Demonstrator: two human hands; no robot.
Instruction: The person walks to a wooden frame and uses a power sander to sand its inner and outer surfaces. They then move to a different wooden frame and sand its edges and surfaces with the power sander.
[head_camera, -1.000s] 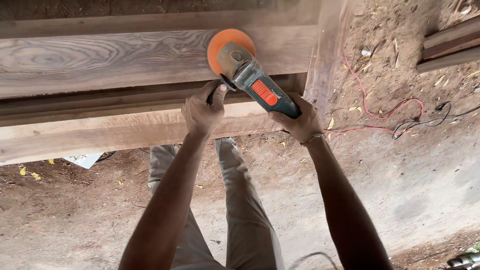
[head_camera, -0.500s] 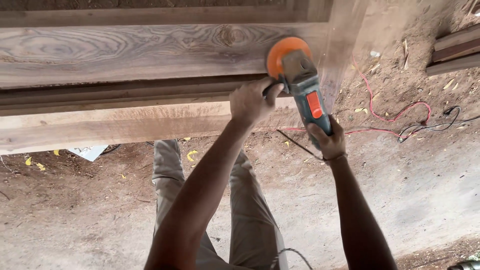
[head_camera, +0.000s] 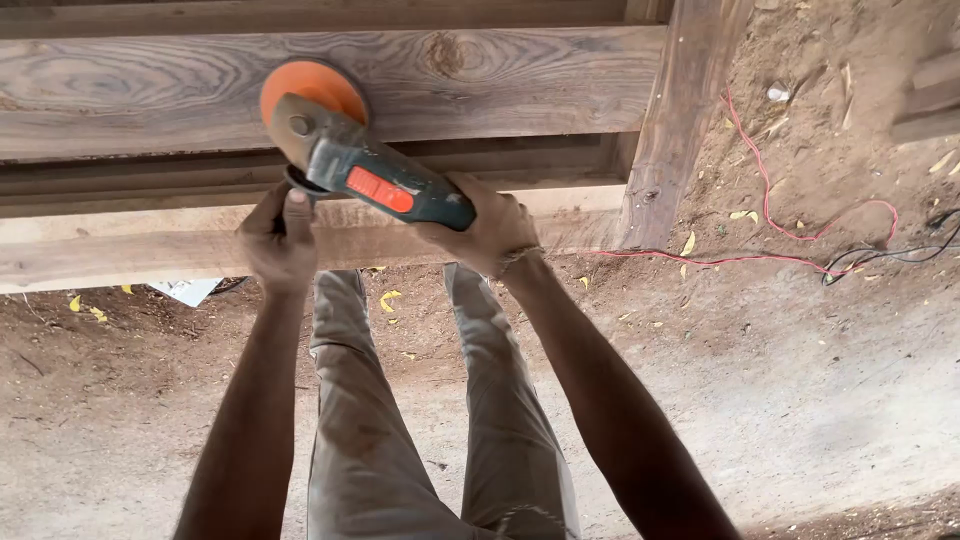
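A handheld sander (head_camera: 370, 170) is seen with a dusty grey head, a dark teal body and an orange-red switch patch on its upper side. Its round orange disc (head_camera: 312, 92) is laid flat against a broad grey plank (head_camera: 520, 80) with strong swirling grain and a knot near the middle. The tool is angled, the head towards the upper left and the body running down to the right.

The left hand (head_camera: 278, 240) is raised below the head of the tool, its grip pressed together around a short dark side handle (head_camera: 298, 183), thumb up beside it. The right hand (head_camera: 488, 228) is wrapped around the rear of the body, its grip closed on it, with a thin band at the wrist. Both arms are stretched forward, nearly straight.

Below the plank, paler wooden beams (head_camera: 120, 250) are seen, and a post (head_camera: 680, 110) crosses them at the right. A red cable (head_camera: 770, 210) lies on the dirt floor (head_camera: 800, 380).
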